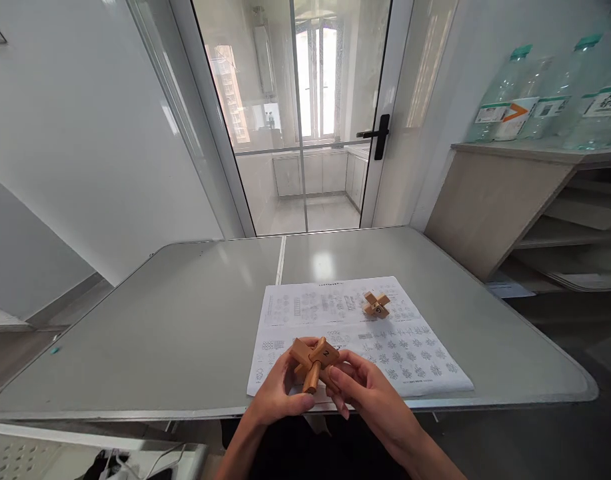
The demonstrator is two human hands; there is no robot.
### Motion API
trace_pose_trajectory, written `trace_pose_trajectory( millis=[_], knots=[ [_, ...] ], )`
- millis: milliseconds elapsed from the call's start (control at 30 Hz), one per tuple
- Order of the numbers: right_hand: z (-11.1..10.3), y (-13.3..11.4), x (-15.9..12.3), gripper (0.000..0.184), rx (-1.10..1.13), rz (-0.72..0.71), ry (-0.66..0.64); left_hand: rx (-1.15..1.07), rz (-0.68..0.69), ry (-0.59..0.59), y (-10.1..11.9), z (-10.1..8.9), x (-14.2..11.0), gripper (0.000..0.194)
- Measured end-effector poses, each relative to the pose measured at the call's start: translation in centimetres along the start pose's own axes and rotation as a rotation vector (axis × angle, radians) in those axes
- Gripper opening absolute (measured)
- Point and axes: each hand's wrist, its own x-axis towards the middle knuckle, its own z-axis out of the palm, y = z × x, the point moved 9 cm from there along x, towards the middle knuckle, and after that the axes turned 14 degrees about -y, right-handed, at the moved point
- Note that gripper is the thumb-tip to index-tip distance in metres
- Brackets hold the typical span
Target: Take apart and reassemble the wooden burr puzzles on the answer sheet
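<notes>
Between my two hands is a wooden burr puzzle (315,360) made of interlocking brown bars, one of them marked with a 2. My left hand (280,393) closes round its left side, thumb beneath the near end. From the right, my right hand (358,383) pinches a bar of it between thumb and fingers. The puzzle is held above the near edge of a printed instruction sheet (295,313), which shows rows of small diagrams. Farther back on that paper stands a second, lighter wooden burr puzzle (376,305) with a number on one bar.
A grey table (185,333) with rounded corners lies under the sheet. Beyond it is a glass door (325,120) with a black handle (382,137). Several clear plastic bottles (550,100) stand on a shelf unit (515,193) at right. Cables (160,460) lie at the lower left.
</notes>
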Motion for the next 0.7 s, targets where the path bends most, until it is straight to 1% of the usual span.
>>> trace_pose_trajectory(
  millis=[167,267,400,533,600,700],
  knots=[
    [0.19,-0.06,-0.36,0.041,0.008,-0.003,0.038,-0.037,0.060,-0.026,0.45,0.37,0.26,0.084],
    [0.38,-0.15,-0.48,0.042,0.003,0.000,0.035,-0.032,0.081,-0.033,0.58,0.33,0.31,0.084],
    [0.43,-0.21,-0.49,0.041,-0.023,0.009,0.024,-0.013,0.105,-0.008,0.56,-0.14,0.34,0.086],
    [0.67,-0.30,-0.45,0.042,-0.016,-0.002,0.012,-0.083,0.141,-0.037,0.82,0.08,0.47,0.087],
    [0.73,-0.25,-0.47,0.043,-0.003,-0.001,0.018,-0.089,0.118,-0.055,0.89,0.25,0.45,0.086],
    [0.63,-0.01,-0.53,0.045,0.006,0.014,0.038,-0.036,0.036,-0.064,0.70,0.29,0.29,0.087]
  ],
)
